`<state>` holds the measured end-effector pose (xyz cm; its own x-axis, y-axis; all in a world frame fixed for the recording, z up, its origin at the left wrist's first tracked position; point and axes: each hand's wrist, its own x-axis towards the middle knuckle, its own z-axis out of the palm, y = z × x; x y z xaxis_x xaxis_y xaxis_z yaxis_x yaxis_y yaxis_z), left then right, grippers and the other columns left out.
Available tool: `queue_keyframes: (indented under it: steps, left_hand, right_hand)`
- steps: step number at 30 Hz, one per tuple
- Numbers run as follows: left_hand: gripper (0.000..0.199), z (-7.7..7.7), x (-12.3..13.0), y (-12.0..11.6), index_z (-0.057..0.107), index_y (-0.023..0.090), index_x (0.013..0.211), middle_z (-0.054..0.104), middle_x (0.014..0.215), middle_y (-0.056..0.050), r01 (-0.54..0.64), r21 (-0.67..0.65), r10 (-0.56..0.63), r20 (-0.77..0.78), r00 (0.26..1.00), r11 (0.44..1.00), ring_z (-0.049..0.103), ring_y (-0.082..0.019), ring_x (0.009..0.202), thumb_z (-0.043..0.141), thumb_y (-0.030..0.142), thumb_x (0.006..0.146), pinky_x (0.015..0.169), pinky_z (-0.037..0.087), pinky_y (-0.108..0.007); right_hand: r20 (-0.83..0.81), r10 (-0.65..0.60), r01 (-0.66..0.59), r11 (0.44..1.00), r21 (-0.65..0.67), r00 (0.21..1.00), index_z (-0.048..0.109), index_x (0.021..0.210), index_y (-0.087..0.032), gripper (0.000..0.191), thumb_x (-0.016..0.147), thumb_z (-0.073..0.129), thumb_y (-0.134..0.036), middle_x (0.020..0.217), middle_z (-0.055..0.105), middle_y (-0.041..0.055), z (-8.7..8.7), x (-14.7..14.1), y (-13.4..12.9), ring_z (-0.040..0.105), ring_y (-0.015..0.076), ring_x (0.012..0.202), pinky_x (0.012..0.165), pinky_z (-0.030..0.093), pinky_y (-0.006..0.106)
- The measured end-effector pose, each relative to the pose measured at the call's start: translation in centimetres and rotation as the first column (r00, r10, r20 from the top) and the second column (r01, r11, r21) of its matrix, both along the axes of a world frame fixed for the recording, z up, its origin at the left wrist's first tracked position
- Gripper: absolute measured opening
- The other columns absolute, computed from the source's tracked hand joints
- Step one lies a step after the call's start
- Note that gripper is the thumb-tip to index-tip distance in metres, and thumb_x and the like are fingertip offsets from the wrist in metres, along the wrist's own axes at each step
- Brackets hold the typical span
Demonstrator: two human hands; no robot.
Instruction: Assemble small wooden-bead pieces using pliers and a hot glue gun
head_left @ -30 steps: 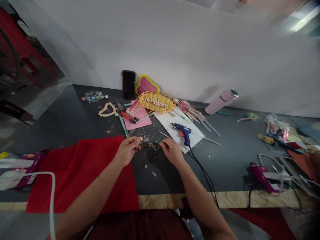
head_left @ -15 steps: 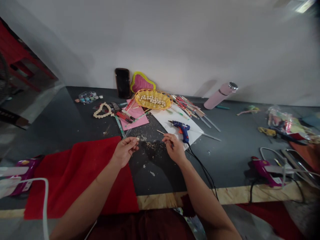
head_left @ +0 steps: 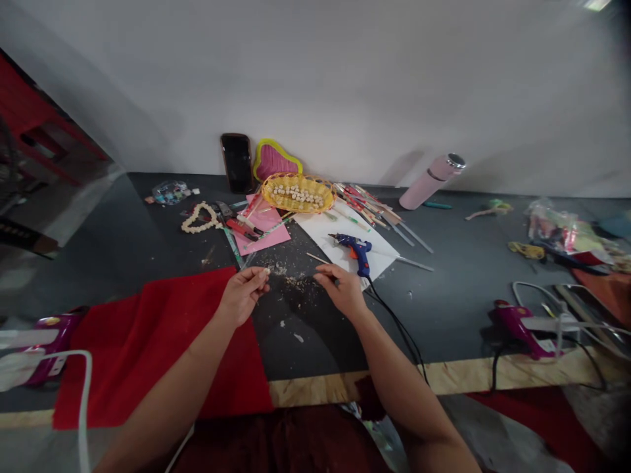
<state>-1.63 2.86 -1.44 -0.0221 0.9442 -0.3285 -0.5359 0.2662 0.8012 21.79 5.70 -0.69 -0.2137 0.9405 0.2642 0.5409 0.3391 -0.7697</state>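
Observation:
My left hand is closed in a pinch above the dark table, by the corner of the red cloth. Between its thumb and index finger shows a tiny pale bead-like piece, too small to make out well. Opposite it, my right hand has its fingers curled, with a thin wooden stick jutting out past the index finger toward the upper left. Pale crumbs lie scattered on the table between the hands. A blue glue gun rests on white paper just beyond my right hand.
Behind the hands stands a yellow basket of small pale pieces, near a phone and a pink bottle. A pale beaded loop lies left. Red cloth covers the front left. The glue gun's cord runs over the front edge.
My right hand's thumb and index finger have spread somewhat and its fingertips moved slightly left. The left hand keeps its pinch. The whole view has shifted a little.

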Motion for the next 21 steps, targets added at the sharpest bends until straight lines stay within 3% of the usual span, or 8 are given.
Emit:
queue_keyframes:
  steps: [4, 7, 9, 14, 21]
  left_hand:
    - [0.016, -0.4, 0.5, -0.4, 0.066, 0.015, 0.070, 0.058, 0.061, 0.000, 0.087, 0.016, -0.085, -0.095, 0.992, 0.996, 0.051, -0.009, 0.057, 0.076, 0.024, 0.061, 0.057, 0.041, -0.022]
    - [0.015, -0.2, 1.2, -1.0, 0.066, 0.014, 0.069, 0.058, 0.061, 0.000, 0.224, 0.043, -0.212, -0.193, 0.958, 0.974, 0.050, -0.010, 0.058, 0.074, 0.025, 0.064, 0.058, 0.038, -0.023]
    - [0.015, 0.1, 1.6, -1.4, 0.065, 0.014, 0.067, 0.057, 0.061, 0.001, 0.287, 0.070, -0.264, -0.230, 0.937, 0.955, 0.048, -0.009, 0.059, 0.073, 0.026, 0.066, 0.059, 0.036, -0.022]
    - [0.018, 0.5, 2.2, -1.7, 0.065, 0.014, 0.065, 0.054, 0.060, 0.001, 0.316, 0.094, -0.280, -0.279, 0.919, 0.944, 0.046, -0.010, 0.059, 0.071, 0.030, 0.068, 0.060, 0.034, -0.023]
    - [0.018, 0.1, 2.1, -1.8, 0.063, 0.013, 0.065, 0.052, 0.060, 0.002, 0.306, 0.089, -0.284, -0.202, 0.937, 0.948, 0.045, -0.009, 0.059, 0.072, 0.029, 0.067, 0.058, 0.033, -0.022]
  right_hand:
    - [0.017, 0.087, -0.088, 0.990, 0.112, 0.996, 0.065, 0.097, -0.021, 0.022, 0.088, 0.046, -0.028, 0.084, 0.068, 0.0046, 1.2, -1.8, -1.3, 0.063, 0.0158, 0.074, 0.071, 0.052, 0.029]
    - [0.042, 0.261, -0.264, 0.947, 0.185, 0.965, 0.062, 0.105, -0.023, 0.022, 0.087, 0.049, -0.027, 0.090, 0.068, 0.0052, 0.8, -3.3, -2.3, 0.062, 0.0158, 0.083, 0.077, 0.051, 0.029]
    - [0.031, 0.319, -0.319, 0.924, 0.211, 0.947, 0.062, 0.104, -0.023, 0.021, 0.088, 0.050, -0.025, 0.092, 0.068, 0.0053, 0.3, -3.8, -2.7, 0.061, 0.0153, 0.086, 0.080, 0.050, 0.029]
    - [-0.029, 0.312, -0.299, 0.930, 0.213, 0.950, 0.064, 0.098, -0.022, 0.016, 0.088, 0.051, -0.024, 0.088, 0.067, 0.0055, -0.1, -4.0, -2.7, 0.060, 0.0147, 0.084, 0.077, 0.051, 0.029]
    - [-0.059, 0.316, -0.298, 0.932, 0.205, 0.947, 0.062, 0.092, -0.021, 0.014, 0.088, 0.050, -0.021, 0.084, 0.065, 0.0052, 0.0, -4.6, -2.8, 0.060, 0.0149, 0.082, 0.077, 0.050, 0.029]
